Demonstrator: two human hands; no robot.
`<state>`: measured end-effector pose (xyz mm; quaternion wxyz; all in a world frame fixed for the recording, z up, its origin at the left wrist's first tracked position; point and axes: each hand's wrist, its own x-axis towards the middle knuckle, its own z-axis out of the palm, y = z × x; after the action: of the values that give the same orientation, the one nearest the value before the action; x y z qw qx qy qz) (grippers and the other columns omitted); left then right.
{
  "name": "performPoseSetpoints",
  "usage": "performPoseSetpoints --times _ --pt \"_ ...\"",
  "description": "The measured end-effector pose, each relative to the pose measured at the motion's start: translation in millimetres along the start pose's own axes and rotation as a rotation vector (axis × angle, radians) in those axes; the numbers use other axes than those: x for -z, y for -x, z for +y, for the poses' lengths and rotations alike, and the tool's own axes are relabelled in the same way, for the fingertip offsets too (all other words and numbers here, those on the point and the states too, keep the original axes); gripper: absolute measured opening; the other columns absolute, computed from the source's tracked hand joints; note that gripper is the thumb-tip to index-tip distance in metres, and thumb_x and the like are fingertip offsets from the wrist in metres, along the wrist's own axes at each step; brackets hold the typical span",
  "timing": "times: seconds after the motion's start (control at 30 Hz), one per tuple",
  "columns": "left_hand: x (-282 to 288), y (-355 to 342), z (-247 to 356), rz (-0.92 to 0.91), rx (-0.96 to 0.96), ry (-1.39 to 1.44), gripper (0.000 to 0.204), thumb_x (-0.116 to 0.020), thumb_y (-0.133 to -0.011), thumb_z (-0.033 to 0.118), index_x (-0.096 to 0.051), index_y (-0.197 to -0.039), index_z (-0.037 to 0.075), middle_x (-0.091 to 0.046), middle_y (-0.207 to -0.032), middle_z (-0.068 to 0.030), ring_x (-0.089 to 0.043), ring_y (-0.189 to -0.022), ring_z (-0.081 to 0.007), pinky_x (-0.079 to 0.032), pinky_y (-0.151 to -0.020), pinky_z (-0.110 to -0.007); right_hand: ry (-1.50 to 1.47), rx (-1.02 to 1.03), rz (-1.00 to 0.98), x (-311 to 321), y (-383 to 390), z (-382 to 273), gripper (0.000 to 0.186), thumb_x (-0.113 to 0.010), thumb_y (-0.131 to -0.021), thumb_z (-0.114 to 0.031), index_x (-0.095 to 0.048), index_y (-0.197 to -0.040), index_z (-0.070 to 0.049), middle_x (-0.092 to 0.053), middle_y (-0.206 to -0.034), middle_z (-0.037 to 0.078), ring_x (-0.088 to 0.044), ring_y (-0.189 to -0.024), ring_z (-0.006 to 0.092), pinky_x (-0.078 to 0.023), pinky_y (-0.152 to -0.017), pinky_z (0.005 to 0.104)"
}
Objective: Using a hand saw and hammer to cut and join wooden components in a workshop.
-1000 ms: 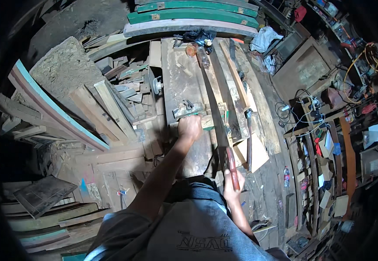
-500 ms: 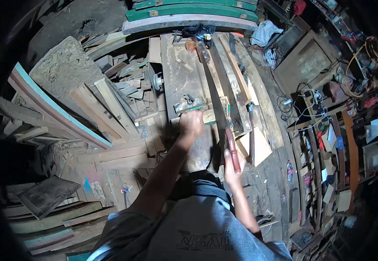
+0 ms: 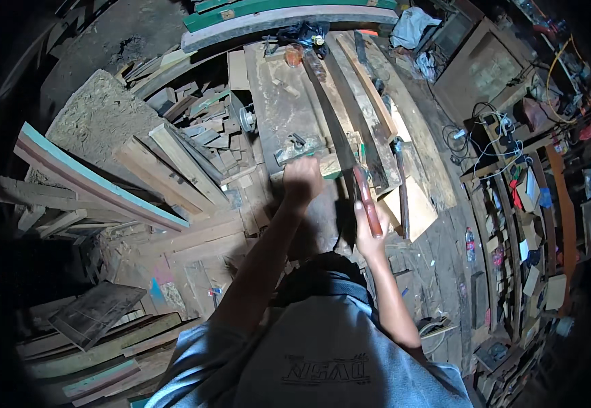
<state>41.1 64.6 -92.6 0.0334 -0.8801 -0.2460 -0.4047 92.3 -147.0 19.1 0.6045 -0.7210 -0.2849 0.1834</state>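
Note:
My left hand (image 3: 301,178) is closed over the near edge of a short wooden piece (image 3: 328,164) lying across the workbench (image 3: 282,109), just below a small dark metal tool (image 3: 295,143). My right hand (image 3: 368,231) grips the red-brown wooden handle (image 3: 365,197) of a long dark saw (image 3: 336,119), whose blade runs away from me over the wood, just right of my left hand. A long-handled tool (image 3: 401,190) lies right of the saw on pale boards. At the far end of the bench sit an orange container (image 3: 293,56) and a black plastic bag (image 3: 302,34).
Stacked offcuts (image 3: 214,122) and leaning planks (image 3: 159,177) crowd the left. Long painted boards (image 3: 289,17) lie behind the bench. Tangled cables (image 3: 486,136), shelved clutter and a plastic bottle (image 3: 469,245) are at the right.
My right hand has moved forward and up in the picture with the saw. My left hand sits slightly higher, still closed, and the whole view has shifted a little.

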Motion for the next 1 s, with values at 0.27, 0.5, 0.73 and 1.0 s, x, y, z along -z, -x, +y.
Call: performPoseSetpoints --times 0.27,0.5,0.73,1.0 --pt "8 -3 -3 0.003 -0.005 -0.002 0.004 -0.065 -0.082 0.016 -0.064 -0.082 0.012 -0.05 -0.064 -0.0054 -0.053 -0.057 -0.0273 -0.039 -0.053 -0.044 0.114 -0.113 -0.113 41 69 -4 0.018 -0.064 -0.097 -0.017 -0.068 -0.098 0.001 -0.053 -0.072 0.003 -0.048 -0.068 0.0104 -0.043 -0.064 0.0296" --pt "2 9 -4 -0.098 0.018 -0.024 0.062 -0.086 -0.063 0.051 -0.071 -0.102 0.007 -0.063 -0.072 -0.0105 -0.064 -0.068 -0.0324 -0.049 -0.06 -0.047 -0.048 -0.021 -0.082 2 6 2 0.023 -0.065 -0.098 -0.017 -0.058 -0.083 -0.002 -0.048 -0.068 -0.001 -0.044 -0.066 0.0081 -0.038 -0.06 0.0278" --pt "8 6 -7 0.082 -0.077 -0.13 0.025 -0.072 -0.083 0.032 -0.069 -0.093 0.009 -0.049 -0.065 -0.0045 -0.054 -0.06 -0.0244 -0.04 -0.058 -0.04 0.108 0.005 -0.083 27 52 4 0.019 -0.064 -0.097 -0.016 -0.064 -0.088 0.0 -0.052 -0.068 0.003 -0.047 -0.067 0.0092 -0.041 -0.061 0.0296" --pt "9 1 5 0.031 -0.034 -0.107 0.006 -0.066 -0.084 0.017 -0.062 -0.081 0.014 -0.049 -0.065 -0.0045 -0.052 -0.058 -0.0237 -0.039 -0.057 -0.041 0.016 0.028 -0.058 15 14 2 0.023 -0.064 -0.097 -0.014 -0.055 -0.08 -0.002 -0.045 -0.065 0.001 -0.042 -0.065 0.0103 -0.038 -0.06 0.0309"
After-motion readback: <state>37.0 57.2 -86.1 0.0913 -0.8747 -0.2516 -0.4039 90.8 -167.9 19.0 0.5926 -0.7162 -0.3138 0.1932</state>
